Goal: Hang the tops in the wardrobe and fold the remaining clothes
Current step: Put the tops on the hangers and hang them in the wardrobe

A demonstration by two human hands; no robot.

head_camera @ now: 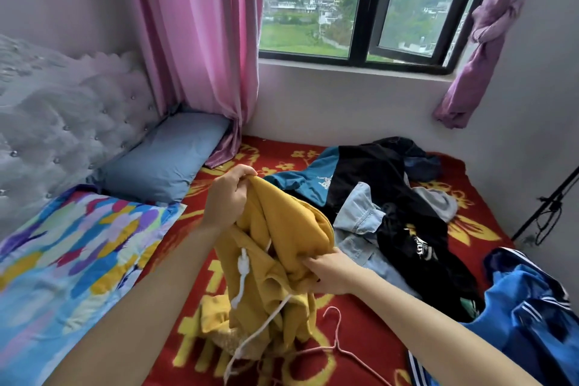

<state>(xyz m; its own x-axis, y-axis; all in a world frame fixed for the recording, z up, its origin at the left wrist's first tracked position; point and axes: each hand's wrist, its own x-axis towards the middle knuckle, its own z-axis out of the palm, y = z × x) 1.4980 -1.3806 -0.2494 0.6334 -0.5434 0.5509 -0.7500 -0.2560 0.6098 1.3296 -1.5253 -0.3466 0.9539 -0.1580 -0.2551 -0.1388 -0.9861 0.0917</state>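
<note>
Head view: a yellow hooded top [275, 247] is held up over the bed [369, 335], gripped at its upper edge by the left hand [230, 194] and pinched lower down by the right hand [329, 271]. A pink hanger [336, 345] is seen on the red blanket beneath; mixed clothes [398, 204] are heaped near the window wall.

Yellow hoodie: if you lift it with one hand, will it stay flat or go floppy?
Probably floppy: the yellow hoodie sags in folds between the left hand and right hand. Its white drawstring dangles loose, so it would likely swing and might snag the pink hanger lying close by.
</note>
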